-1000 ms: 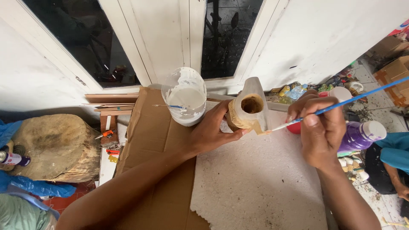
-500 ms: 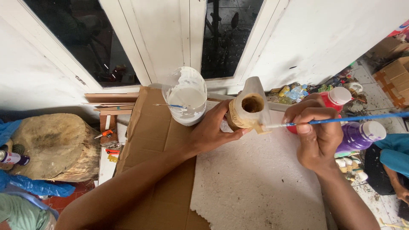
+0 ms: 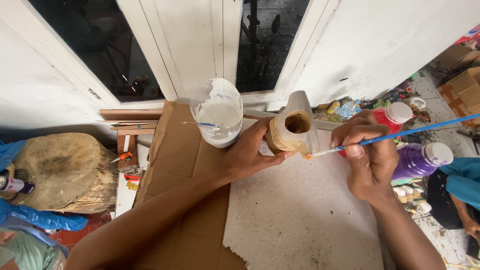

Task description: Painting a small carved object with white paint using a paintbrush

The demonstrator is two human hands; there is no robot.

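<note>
At the far left edge, a rounded wooden stump (image 3: 60,170) is seen on the floor, with crumpled blue plastic sheeting (image 3: 37,218) just below it and a spray can (image 3: 15,185) beside it. Small orange-handled tools (image 3: 125,157) lie on a white strip between the stump and a sheet of brown cardboard (image 3: 182,165). On the far end of the cardboard, a cut clear plastic container (image 3: 218,117) holding white paint is set, and a thin brush (image 3: 200,124) is laid across its rim. Partly over the cardboard, a rough white foam board (image 3: 295,215) is spread.

Above the foam board, a small bamboo piece (image 3: 292,132), hollow at the top and partly coated white, is gripped by the left hand (image 3: 250,155), the thumb pressed against its near side and the fingers wrapped behind it. The piece is held upright, just right of the paint container. A blue-handled paintbrush (image 3: 400,135) is pinched in the right hand (image 3: 367,160), whose fingers are curled tightly round the handle; the bristle tip is touching the lower right edge of the bamboo piece. Behind the right hand, a red paint bottle (image 3: 392,116) and a purple paint bottle (image 3: 420,159), both white-capped, are lying. At the far right, cardboard boxes (image 3: 462,87) are stacked.
</note>
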